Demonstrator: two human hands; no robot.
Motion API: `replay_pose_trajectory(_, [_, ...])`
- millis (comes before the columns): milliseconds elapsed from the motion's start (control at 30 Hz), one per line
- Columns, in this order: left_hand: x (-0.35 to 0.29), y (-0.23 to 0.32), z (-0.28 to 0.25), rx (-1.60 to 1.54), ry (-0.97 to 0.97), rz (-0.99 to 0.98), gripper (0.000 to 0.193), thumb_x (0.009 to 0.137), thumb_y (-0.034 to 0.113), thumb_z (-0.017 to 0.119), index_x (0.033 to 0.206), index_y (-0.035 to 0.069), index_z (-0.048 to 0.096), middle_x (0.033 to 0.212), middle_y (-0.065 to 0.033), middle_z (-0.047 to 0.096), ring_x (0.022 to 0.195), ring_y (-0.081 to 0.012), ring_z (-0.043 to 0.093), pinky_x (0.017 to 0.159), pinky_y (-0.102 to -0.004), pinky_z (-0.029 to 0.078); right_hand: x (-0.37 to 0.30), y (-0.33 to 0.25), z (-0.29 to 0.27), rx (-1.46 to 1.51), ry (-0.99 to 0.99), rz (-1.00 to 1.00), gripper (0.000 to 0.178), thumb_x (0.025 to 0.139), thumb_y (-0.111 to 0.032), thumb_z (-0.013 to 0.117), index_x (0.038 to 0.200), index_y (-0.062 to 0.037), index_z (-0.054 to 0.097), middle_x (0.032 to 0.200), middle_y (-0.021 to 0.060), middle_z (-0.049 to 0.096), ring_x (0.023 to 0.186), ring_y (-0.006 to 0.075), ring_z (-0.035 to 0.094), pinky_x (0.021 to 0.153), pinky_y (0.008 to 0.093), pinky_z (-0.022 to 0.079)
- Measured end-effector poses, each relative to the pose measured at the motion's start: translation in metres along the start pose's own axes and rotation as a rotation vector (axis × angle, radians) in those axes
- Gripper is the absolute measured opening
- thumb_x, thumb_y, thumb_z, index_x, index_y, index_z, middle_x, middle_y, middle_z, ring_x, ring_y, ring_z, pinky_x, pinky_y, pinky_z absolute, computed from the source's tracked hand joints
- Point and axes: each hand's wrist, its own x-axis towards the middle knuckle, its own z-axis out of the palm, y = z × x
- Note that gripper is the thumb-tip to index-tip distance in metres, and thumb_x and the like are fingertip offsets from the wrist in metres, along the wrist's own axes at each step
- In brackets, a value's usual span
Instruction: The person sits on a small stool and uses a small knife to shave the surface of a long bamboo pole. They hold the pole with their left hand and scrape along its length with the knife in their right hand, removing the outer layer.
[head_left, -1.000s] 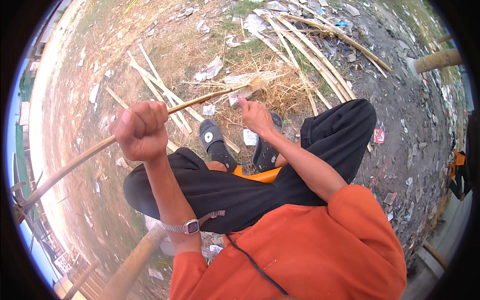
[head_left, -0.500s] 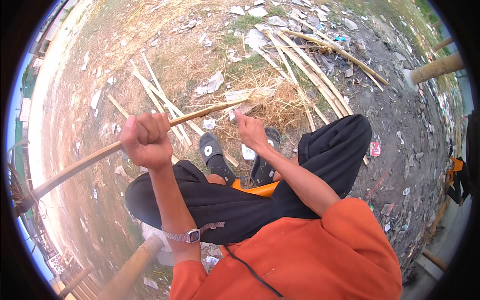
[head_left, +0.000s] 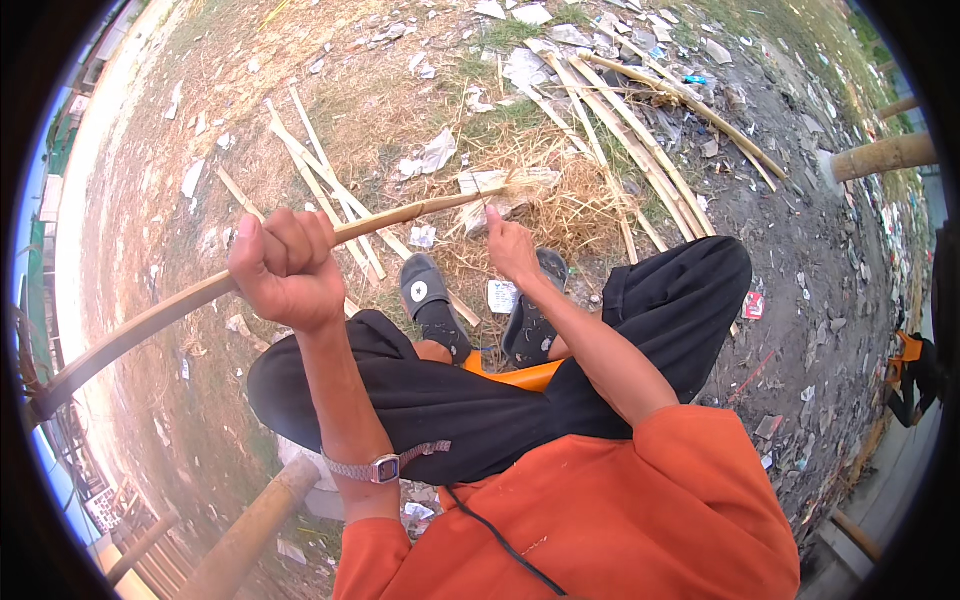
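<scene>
My left hand (head_left: 290, 268) is closed in a fist around a long, pale bamboo strip (head_left: 420, 208). The strip runs from the far left edge, through the fist, to an end above the straw-coloured shavings (head_left: 588, 205). At that end my right hand (head_left: 513, 250) is closed, thumb up, on something mostly hidden by the fingers. A thin dark sliver stands up beside the thumb against the strip; I cannot tell what it is. Beneath the strip's end lies a pale flat block (head_left: 500, 212) among the shavings.
Split bamboo strips (head_left: 640, 150) lie at the far right, with more bamboo strips (head_left: 318, 180) left of centre. My sandalled feet (head_left: 425, 290) flank a white paper (head_left: 502, 297). Under me is an orange seat (head_left: 520, 378). Bamboo posts (head_left: 885, 157) stand at the sides; litter covers the ground.
My left fist has shifted slightly left and tilted, the strip moving with it. My right hand has moved a little right, along the strip's far end.
</scene>
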Motion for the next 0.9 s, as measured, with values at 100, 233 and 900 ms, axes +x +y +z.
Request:
replay_pose_trajectory(100, [-0.001, 0.000, 0.000, -0.006, 0.023, -0.011, 0.044, 0.092, 0.022, 0.038, 0.054, 0.015, 0.018, 0.046, 0.0030, 0.016, 0.041, -0.0091, 0.010, 0.042, -0.0287, 0.015, 0.015, 0.017, -0.015, -0.059, -0.104, 0.052, 0.075, 0.093, -0.055, 0.025, 0.072, 0.0078, 0.061, 0.075, 0.0333, 0.058, 0.079, 0.0496, 0.056, 0.079, 0.0514, 0.042])
replay_pose_trajectory(233, [-0.001, 0.001, 0.001, 0.026, 0.055, -0.004, 0.044, 0.092, 0.022, 0.038, 0.054, 0.015, 0.017, 0.046, 0.0031, 0.016, 0.041, -0.0090, 0.010, 0.042, -0.0285, 0.015, 0.006, 0.007, -0.010, -0.065, -0.112, -0.028, 0.075, 0.093, -0.056, 0.025, 0.075, 0.0051, 0.065, 0.080, 0.0345, 0.059, 0.084, 0.0468, 0.059, 0.080, 0.0500, 0.044])
replay_pose_trajectory(900, [0.005, -0.002, 0.000, 0.054, 0.238, 0.016, 0.045, 0.091, 0.022, 0.042, 0.054, 0.016, 0.016, 0.047, 0.0032, 0.016, 0.041, -0.0088, 0.010, 0.043, -0.0279, 0.015, 0.004, 0.000, -0.009, 0.065, -0.114, -0.063, 0.077, 0.093, -0.056, 0.023, 0.082, 0.0102, 0.062, 0.084, 0.0345, 0.059, 0.088, 0.0485, 0.057, 0.083, 0.0506, 0.041])
